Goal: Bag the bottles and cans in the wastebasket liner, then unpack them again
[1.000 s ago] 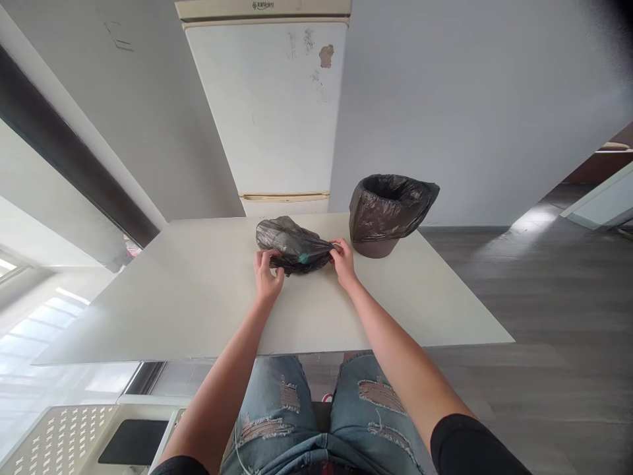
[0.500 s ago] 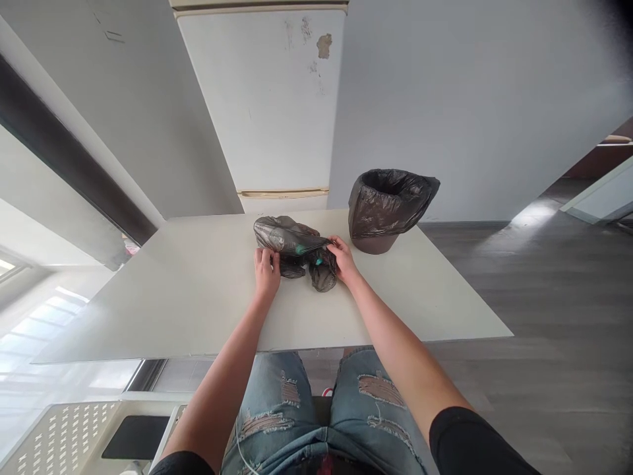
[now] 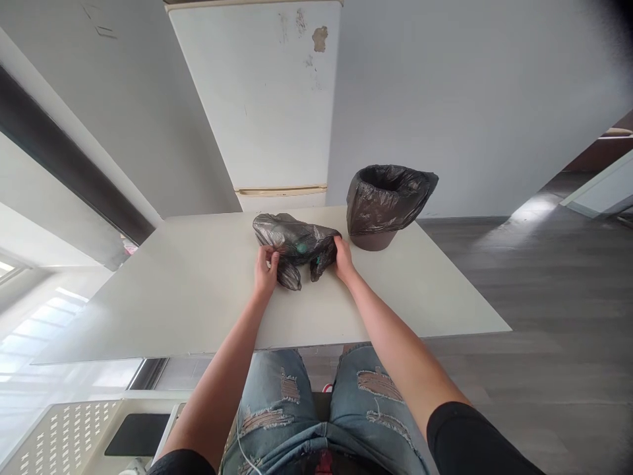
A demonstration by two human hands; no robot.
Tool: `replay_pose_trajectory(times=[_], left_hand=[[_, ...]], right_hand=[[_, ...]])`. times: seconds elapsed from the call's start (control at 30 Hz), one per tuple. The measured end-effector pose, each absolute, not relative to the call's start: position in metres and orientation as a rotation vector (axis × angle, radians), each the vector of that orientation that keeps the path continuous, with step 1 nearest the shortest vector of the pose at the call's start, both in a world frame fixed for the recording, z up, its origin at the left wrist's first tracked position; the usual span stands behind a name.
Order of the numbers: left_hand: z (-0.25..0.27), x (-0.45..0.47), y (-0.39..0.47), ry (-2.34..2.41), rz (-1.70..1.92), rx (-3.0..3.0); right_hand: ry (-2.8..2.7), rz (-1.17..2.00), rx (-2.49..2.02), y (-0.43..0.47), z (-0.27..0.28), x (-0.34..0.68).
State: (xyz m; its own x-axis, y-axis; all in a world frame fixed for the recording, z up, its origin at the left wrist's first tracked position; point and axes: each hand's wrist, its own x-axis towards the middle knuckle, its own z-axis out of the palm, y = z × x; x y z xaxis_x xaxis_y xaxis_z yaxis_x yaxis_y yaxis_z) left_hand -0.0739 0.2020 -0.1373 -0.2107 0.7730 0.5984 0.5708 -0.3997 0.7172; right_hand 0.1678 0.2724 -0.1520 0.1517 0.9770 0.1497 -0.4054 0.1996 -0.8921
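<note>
A thin black plastic bag lies crumpled on the white table, with something green showing dimly through it. My left hand is closed on the bag's near left edge, thumb and fingers pinching the film. At the opposite end, my right hand grips the bag's right side, its fingertips partly hidden behind the plastic. Two loose ends of the bag hang toward me between the hands. What lies inside cannot be made out.
A brown bin lined with a black bag stands at the table's back right. Behind the white table is a white fridge. A cream plastic rack sits low at the left.
The bag's right part has been drawn over, covering more of the green thing. Its loose ends have shifted shape toward me. Both hands keep hold in nearly the same places.
</note>
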Motion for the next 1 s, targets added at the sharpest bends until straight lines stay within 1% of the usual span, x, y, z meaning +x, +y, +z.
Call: replay_pose_trajectory(times=[0.13,0.23,0.33,0.47,0.57,0.67,0.77,1.0], left_hand=[[-0.141,-0.072,0.205,1.487,1.458,1.995],[-0.144,-0.075,0.208,1.537,1.487,1.983],[-0.146,-0.078,0.209,1.591,1.607,1.862],[-0.144,-0.080,0.206,1.676,1.815,1.742],[-0.140,-0.079,0.201,1.709,1.927,1.719],[-0.137,-0.079,0.196,1.714,1.889,1.755],[-0.136,-0.079,0.195,1.739,1.782,1.796],[-0.141,-0.078,0.202,1.813,1.757,1.769]], right_hand=[[-0.723,1.338,-0.697,0.272,-0.148,0.167],[-0.704,1.371,-0.646,0.269,-0.142,0.168],[-0.778,1.323,-0.642,0.266,-0.138,0.172],[-0.879,1.171,-0.615,0.264,-0.137,0.179],[-1.084,1.027,-0.662,0.264,-0.138,0.181],[-1.391,0.833,-0.803,0.262,-0.140,0.178],[-1.539,0.620,-0.930,0.261,-0.141,0.175],[-1.602,0.441,-1.076,0.266,-0.147,0.172]])
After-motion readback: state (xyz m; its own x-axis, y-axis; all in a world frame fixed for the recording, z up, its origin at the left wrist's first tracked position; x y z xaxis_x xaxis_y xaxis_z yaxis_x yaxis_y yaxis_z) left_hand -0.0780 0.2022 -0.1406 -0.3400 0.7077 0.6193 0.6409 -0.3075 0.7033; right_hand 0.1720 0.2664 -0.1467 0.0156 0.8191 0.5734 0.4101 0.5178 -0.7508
